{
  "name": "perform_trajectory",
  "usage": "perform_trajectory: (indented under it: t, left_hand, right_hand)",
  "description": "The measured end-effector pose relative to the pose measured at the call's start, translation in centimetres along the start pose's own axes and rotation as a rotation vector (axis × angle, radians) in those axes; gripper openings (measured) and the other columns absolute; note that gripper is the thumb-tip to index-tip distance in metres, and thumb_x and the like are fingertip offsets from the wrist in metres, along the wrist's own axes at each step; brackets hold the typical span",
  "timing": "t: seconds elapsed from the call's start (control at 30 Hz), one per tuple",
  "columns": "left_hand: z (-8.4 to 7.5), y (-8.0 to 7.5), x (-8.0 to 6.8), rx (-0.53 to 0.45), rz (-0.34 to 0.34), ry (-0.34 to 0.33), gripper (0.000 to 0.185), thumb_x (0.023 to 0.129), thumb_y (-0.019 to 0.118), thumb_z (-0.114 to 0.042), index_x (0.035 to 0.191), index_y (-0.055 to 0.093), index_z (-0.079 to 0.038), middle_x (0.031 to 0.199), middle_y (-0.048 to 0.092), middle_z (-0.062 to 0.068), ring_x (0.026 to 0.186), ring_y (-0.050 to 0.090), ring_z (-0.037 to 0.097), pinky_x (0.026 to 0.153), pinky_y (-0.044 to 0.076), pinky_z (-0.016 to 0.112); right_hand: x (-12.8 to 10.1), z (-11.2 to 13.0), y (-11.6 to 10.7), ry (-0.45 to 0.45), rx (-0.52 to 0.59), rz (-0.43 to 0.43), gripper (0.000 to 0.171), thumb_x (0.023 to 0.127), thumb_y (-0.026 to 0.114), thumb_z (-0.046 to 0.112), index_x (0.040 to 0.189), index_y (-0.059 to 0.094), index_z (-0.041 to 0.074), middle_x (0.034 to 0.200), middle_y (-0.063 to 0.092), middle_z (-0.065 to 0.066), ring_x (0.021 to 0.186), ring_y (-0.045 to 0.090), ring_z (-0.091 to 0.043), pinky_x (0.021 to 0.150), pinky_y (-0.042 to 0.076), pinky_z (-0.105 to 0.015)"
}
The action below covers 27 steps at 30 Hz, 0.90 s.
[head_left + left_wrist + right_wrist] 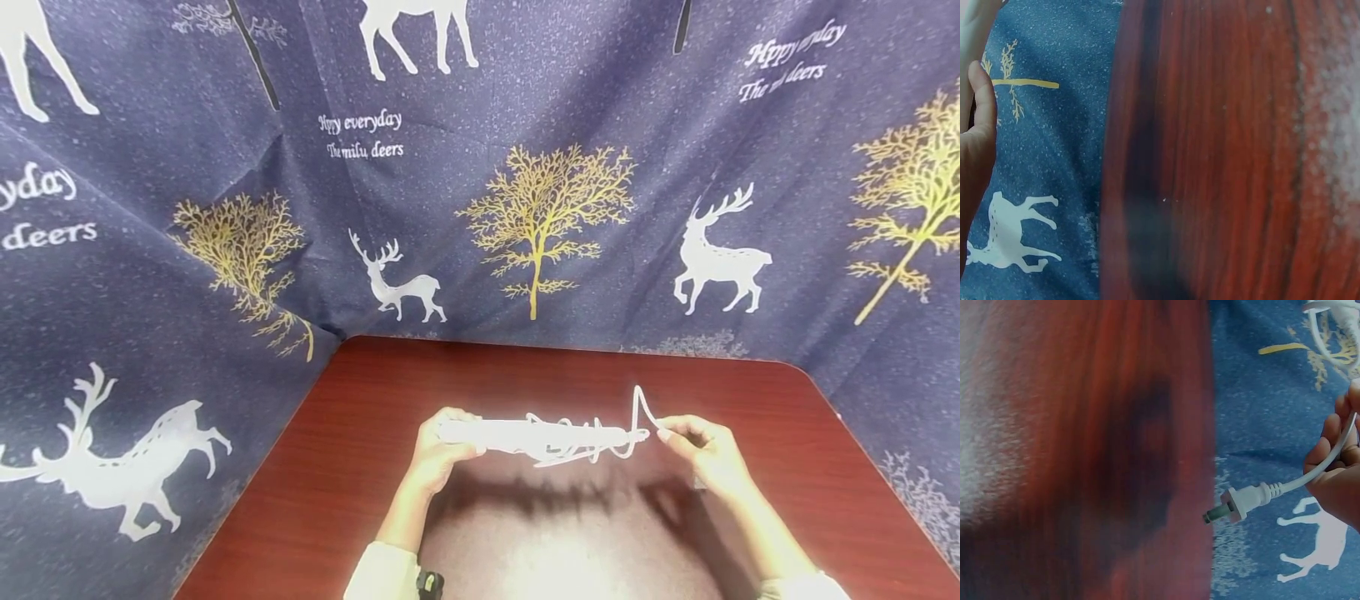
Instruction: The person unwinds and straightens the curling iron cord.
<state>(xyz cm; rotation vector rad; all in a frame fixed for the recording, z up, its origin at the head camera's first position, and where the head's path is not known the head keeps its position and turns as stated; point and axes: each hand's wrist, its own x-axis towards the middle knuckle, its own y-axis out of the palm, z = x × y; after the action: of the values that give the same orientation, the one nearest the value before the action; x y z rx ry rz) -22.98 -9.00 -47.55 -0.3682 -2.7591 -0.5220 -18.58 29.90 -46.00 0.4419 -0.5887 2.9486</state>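
Above the red-brown table [525,533] I hold a long white bar-shaped device [525,435] level, with its white cable [581,450] wound loosely round the right part. My left hand [442,454] grips the bar's left end. My right hand [693,450] pinches the cable near the bar's right end, where a loop [643,408] sticks up. In the right wrist view the cable runs through my right hand [1338,478] and ends in a white two-pin plug [1238,505] that hangs free. The left wrist view shows only a thumb [982,94], the table and cloth.
A dark blue cloth [525,167] printed with white deer and gold trees hangs behind and on both sides of the table [1222,156]. The table's far edge [555,346] meets the cloth. Both white sleeves [386,575] are near the bottom edge.
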Motion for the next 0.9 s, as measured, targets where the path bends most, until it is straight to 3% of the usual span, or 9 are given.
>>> perform_trajectory:
  t: [0.13, 0.27, 0.47, 0.6, 0.77, 0.9]
  left_hand:
    - [0.8, -0.4, 0.3, 0.019, -0.018, -0.014, 0.042, 0.059, 0.062, 0.029, 0.095, 0.043, 0.02, 0.092, 0.065, 0.01, 0.082, 0.063, 0.02, 0.067, 0.053, 0.029]
    - [1.3, -0.6, 0.5, 0.02, -0.015, -0.006, 0.041, 0.06, 0.063, 0.028, 0.095, 0.046, 0.016, 0.093, 0.065, 0.009, 0.082, 0.062, 0.02, 0.067, 0.053, 0.029]
    - [1.4, -0.5, 0.6, -0.013, -0.029, -0.023, 0.043, 0.06, 0.064, 0.027, 0.093, 0.053, 0.002, 0.092, 0.065, 0.01, 0.082, 0.063, 0.021, 0.067, 0.053, 0.03]
    - [1.3, -0.4, 0.7, -0.017, -0.05, -0.027, 0.041, 0.059, 0.065, 0.026, 0.09, 0.053, 0.001, 0.091, 0.065, 0.012, 0.081, 0.063, 0.022, 0.068, 0.053, 0.03]
    - [1.0, -0.4, 0.7, -0.007, -0.075, -0.032, 0.04, 0.059, 0.065, 0.027, 0.093, 0.05, 0.01, 0.091, 0.066, 0.011, 0.081, 0.063, 0.021, 0.067, 0.053, 0.03]
    - [1.0, -0.4, 0.7, -0.018, -0.093, -0.024, 0.042, 0.058, 0.065, 0.028, 0.089, 0.054, 0.003, 0.09, 0.066, 0.012, 0.082, 0.064, 0.024, 0.068, 0.054, 0.031]
  right_hand:
    - [-0.4, 1.2, -0.5, 0.029, 0.048, 0.005, 0.022, 0.086, 0.066, 0.012, 0.104, 0.064, -0.001, 0.084, 0.068, 0.0, 0.038, 0.043, -0.015, 0.029, 0.037, -0.032]
    - [-0.8, 1.6, -0.9, 0.008, 0.061, 0.007, 0.02, 0.086, 0.066, 0.006, 0.104, 0.064, -0.002, 0.083, 0.068, 0.0, 0.036, 0.044, -0.018, 0.031, 0.038, -0.033]
    - [-1.5, 1.6, -1.3, -0.024, 0.067, 0.0, 0.018, 0.084, 0.065, 0.0, 0.102, 0.064, -0.004, 0.084, 0.068, 0.0, 0.044, 0.05, -0.015, 0.04, 0.044, -0.031]
    - [-2.2, 1.9, -1.5, -0.059, 0.045, -0.002, 0.017, 0.082, 0.066, -0.002, 0.099, 0.066, -0.004, 0.085, 0.068, 0.0, 0.056, 0.055, -0.01, 0.049, 0.046, -0.026]
    - [-3.1, 1.8, -1.9, -0.087, 0.041, 0.057, 0.016, 0.081, 0.066, -0.004, 0.097, 0.067, -0.002, 0.086, 0.067, -0.002, 0.058, 0.055, -0.009, 0.044, 0.044, -0.029]
    - [-3.7, 1.2, -2.3, -0.132, 0.05, 0.141, 0.018, 0.082, 0.064, -0.005, 0.099, 0.067, 0.001, 0.088, 0.067, 0.001, 0.06, 0.055, -0.006, 0.04, 0.043, -0.029]
